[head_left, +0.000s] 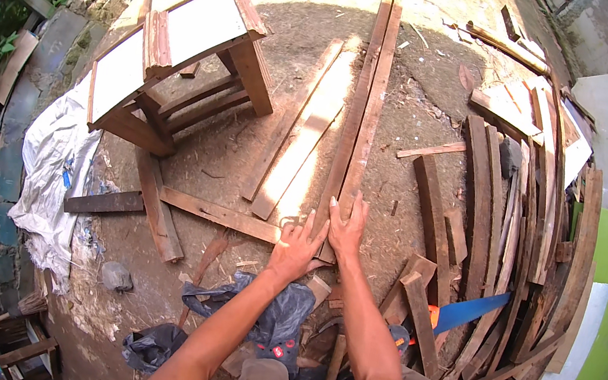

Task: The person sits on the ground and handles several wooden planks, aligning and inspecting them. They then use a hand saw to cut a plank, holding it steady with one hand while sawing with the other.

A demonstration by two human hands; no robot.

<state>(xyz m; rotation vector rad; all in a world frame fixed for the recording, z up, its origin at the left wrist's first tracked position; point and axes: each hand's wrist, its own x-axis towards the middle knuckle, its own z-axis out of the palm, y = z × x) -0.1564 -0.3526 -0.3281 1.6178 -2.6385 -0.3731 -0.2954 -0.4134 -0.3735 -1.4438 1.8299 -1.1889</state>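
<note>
Two long wooden beams (361, 112) lie side by side on the ground, running away from me. My right hand (346, 230) is at their near end, its thumb and fingers straddling the right-hand beam. My left hand (297, 250) spreads its fingers over the right end of a crosswise wooden board (222, 213), close against the left beam's near end. The thumb is low by the board's near edge, and the palm hides that end. Left of the beams, two shorter planks (297, 142) lie roughly parallel to them, partly in sunlight.
A wooden stool-like frame with white top panels (196, 20) stands at the far left. Several timber offcuts (482, 209) are piled at right, with a blue-bladed handsaw (470, 312) among them. Black plastic bags (278, 308) lie near my knees, and a white sack (57, 161) lies left.
</note>
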